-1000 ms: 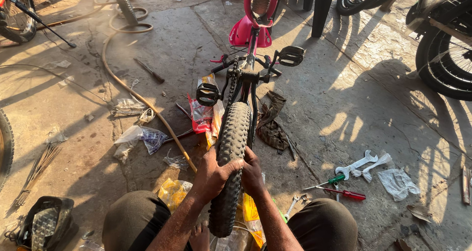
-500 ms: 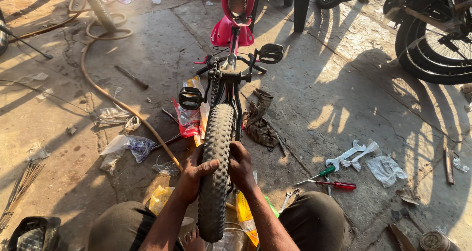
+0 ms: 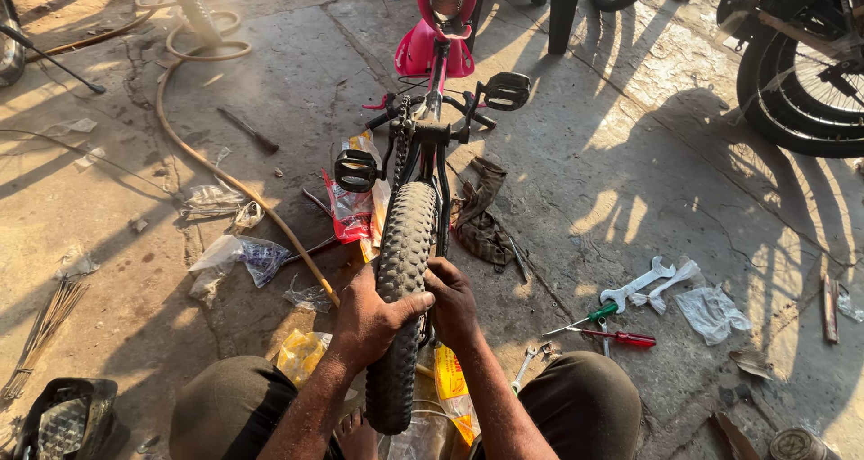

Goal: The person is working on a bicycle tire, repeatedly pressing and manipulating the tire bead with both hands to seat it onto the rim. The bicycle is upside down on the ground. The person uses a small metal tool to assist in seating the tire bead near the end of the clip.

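A small red bicycle [image 3: 438,37] stands upside down on the concrete, its knobby black tyre [image 3: 402,244] pointing toward me between my knees. My left hand [image 3: 369,320] wraps over the tyre's tread from the left. My right hand [image 3: 453,302] grips the tyre's right side, close to the black frame stay. Two black pedals [image 3: 357,169] stick out on either side of the crank, farther up.
Wrenches [image 3: 641,284] and a red-handled screwdriver [image 3: 621,337] and a green-handled one lie to the right. A tan hose [image 3: 216,167] curves along the left. Plastic bags [image 3: 236,257], a rag [image 3: 479,221] and yellow wrappers litter the ground. Other wheels [image 3: 801,77] stand at the upper right.
The view has shifted slightly, so the bicycle sits a little lower and to the right. Both hands stay clamped on the tyre at about the same spot.
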